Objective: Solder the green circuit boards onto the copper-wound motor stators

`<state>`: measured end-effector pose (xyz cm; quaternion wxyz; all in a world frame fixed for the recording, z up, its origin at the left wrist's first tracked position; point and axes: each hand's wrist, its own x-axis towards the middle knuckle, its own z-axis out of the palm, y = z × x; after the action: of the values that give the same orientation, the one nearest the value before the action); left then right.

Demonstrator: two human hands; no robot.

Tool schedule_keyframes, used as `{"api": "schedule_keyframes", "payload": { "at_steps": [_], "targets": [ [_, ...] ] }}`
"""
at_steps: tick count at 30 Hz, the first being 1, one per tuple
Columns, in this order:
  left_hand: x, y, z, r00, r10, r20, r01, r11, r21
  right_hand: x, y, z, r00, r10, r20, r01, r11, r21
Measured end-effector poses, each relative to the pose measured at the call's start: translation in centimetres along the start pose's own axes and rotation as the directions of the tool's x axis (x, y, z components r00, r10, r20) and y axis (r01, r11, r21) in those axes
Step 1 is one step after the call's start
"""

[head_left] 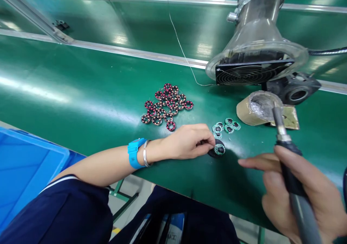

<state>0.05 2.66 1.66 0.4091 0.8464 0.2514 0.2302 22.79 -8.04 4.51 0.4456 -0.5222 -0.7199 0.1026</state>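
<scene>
My left hand [189,142] is closed, fingertips pinched at the left edge of a small round green circuit board [220,149]. That board lies on a black round pad [216,155], partly hidden by the fingers. In my right hand [306,190] is a soldering iron [294,171], held by its dark grip with the index finger stretched out to the left. Its metal tip reaches the mouth of a tan cup [245,112] with a silvery, crusted inside. Just behind the pad lie several more round green boards [229,125] with black centres.
Several copper-wound ring coils [168,107] sit grouped on the green table [94,78]. A clear extraction hood [255,42] with a black fan grille [246,74] hangs at the back right, beside a black holder [296,90]. Thin solder wire [183,52] hangs behind. A blue bin [29,171] stands left.
</scene>
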Motion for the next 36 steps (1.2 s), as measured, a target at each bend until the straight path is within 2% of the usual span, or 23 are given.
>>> {"api": "schedule_keyframes", "payload": {
  "at_steps": [2,5,6,11,15,28,31,33,36],
  "targets": [
    [0.0,-0.1,0.0,1.0,0.008,-0.007,-0.008,1.0,-0.007,-0.7,0.2,-1.3,0.999,0.006,-0.033,-0.006,1.0,-0.009],
    [0.0,-0.1,-0.1,1.0,-0.004,0.011,0.004,1.0,-0.011,-1.6,0.8,-3.0,0.98,-0.079,0.181,0.089,0.995,-0.046],
    [0.0,-0.1,-0.1,1.0,-0.011,0.018,0.011,1.0,-0.009,-1.9,0.8,-3.2,0.971,-0.089,0.22,0.101,0.994,-0.043],
    [0.0,-0.1,-0.2,0.999,-0.017,0.027,0.017,1.0,0.008,-2.0,-1.0,-2.0,0.985,0.033,0.169,-0.025,0.999,-0.048],
    [0.0,0.0,-0.3,1.0,0.0,0.029,0.0,1.0,0.009,-1.4,-2.1,-1.1,0.989,0.036,0.143,-0.03,0.999,-0.044],
    [0.0,0.0,-0.3,0.999,0.003,0.033,-0.004,1.0,0.025,-1.0,-1.8,-1.2,0.981,0.022,0.194,-0.001,0.994,-0.106],
    [0.0,0.0,-0.2,0.999,0.0,0.034,-0.001,1.0,0.031,-1.3,-1.7,-1.4,0.979,0.055,0.198,-0.036,0.994,-0.1],
    [0.0,0.0,-0.2,0.999,0.002,0.033,-0.003,0.999,0.036,-1.7,-1.6,-1.5,0.98,0.074,0.182,-0.059,0.994,-0.089],
    [-0.1,-0.1,-0.2,0.999,0.015,0.032,-0.016,0.999,0.035,-2.2,-1.1,-1.8,0.987,0.041,0.155,-0.034,0.998,-0.047]
  ]
}}
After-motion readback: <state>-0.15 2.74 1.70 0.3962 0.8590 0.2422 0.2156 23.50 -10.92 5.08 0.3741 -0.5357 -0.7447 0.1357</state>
